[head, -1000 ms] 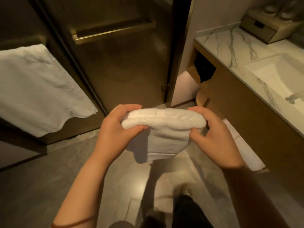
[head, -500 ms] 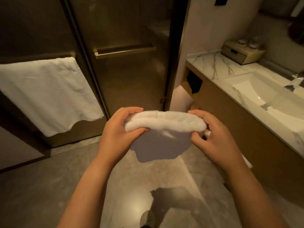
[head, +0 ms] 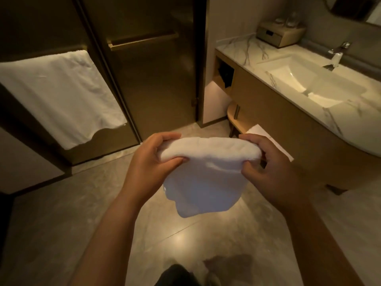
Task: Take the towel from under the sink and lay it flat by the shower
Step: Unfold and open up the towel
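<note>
I hold a folded white towel (head: 206,182) in the air at mid-frame, above the grey tiled floor (head: 61,213). My left hand (head: 150,164) grips its upper left corner and my right hand (head: 270,172) grips its upper right corner. The thick folded edge runs between my hands and a loose layer hangs below it. The glass shower door (head: 152,83) with a brass handle stands straight ahead. The sink (head: 305,81) sits in a marble counter at the right.
Another white towel (head: 57,96) hangs on a rail on the glass panel at left. A wooden vanity (head: 278,120) with an open shelf is at right, a white sheet (head: 268,137) lying below it. A box (head: 278,35) sits on the counter.
The view has lifted and more of the sink and counter shows. The towel's hanging layer has dropped a little lower between my hands. Both hands keep their grip.
</note>
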The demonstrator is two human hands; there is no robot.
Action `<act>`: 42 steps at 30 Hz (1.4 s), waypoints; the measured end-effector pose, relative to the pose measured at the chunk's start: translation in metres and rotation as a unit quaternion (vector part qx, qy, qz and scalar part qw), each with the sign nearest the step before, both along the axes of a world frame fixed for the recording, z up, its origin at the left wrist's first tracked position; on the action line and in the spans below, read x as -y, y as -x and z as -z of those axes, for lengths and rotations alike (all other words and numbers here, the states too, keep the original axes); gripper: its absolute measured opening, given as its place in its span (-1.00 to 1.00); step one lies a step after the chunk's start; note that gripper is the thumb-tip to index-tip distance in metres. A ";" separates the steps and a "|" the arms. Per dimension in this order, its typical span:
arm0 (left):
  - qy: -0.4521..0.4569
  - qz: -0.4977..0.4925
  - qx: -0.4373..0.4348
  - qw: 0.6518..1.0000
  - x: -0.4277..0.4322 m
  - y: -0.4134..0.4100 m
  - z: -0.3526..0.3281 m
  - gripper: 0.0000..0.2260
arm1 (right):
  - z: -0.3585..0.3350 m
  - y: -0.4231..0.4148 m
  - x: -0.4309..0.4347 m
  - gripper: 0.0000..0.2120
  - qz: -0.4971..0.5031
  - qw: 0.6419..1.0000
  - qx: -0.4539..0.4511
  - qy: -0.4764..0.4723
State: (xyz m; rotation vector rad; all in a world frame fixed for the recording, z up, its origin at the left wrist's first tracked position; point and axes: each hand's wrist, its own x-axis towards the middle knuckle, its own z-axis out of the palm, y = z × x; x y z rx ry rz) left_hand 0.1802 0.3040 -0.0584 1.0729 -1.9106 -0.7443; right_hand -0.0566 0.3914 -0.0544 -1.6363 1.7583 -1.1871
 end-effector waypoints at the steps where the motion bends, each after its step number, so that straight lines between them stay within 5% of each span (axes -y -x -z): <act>1: -0.001 0.001 -0.006 1.000 -0.009 -0.004 -0.003 -0.64 | -0.003 -0.005 -0.009 -0.58 0.004 1.000 -0.003 0.005; 20: -0.001 -0.037 -0.023 0.999 -0.126 -0.152 0.026 -0.74 | 0.016 -0.163 -0.135 -0.59 -0.026 0.999 -0.002 0.020; 42: 0.052 -0.029 -0.024 0.998 -0.167 -0.131 -0.026 -0.78 | -0.018 -0.132 -0.178 -0.80 -0.051 0.995 -0.065 0.053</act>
